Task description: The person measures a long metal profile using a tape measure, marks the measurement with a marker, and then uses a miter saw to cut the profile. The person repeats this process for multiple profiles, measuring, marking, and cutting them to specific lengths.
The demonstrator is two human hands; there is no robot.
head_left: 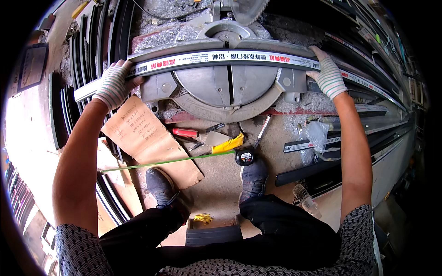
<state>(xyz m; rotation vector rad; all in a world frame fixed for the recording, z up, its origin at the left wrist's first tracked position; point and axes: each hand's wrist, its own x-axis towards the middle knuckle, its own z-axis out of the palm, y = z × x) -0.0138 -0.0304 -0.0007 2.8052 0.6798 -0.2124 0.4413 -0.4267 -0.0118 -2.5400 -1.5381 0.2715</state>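
The fingers (120, 73) of the left hand (113, 85), in a striped work glove, are closed around one end of a long metal bar (221, 57) with a white printed strip along its face. The fingers (321, 55) of the right hand (329, 76), gloved the same way, curl over the bar's top edge further along, pressing it down and back. Both hands grip the bar; neither is open.

The bar lies across the back of the saw table (228, 87), against its fence, with its long axis running left to right in front of the person. The left hand holds it just left of the saw table, the right hand just right of it, so the two hands sit about equally far from the slot in the middle. The saw blade (244, 9) hangs raised behind the bar, apart from it.

In front of the saw table, on the floor, lie a red-handled tool (185, 132), a yellow-handled tool (228, 144) and a tape measure (245, 157) with its green tape (165, 162) drawn out to the left over a sheet of brown cardboard (147, 138). More dark bars (313, 170) lie to the right of the saw table, near a plastic bottle (306, 200).
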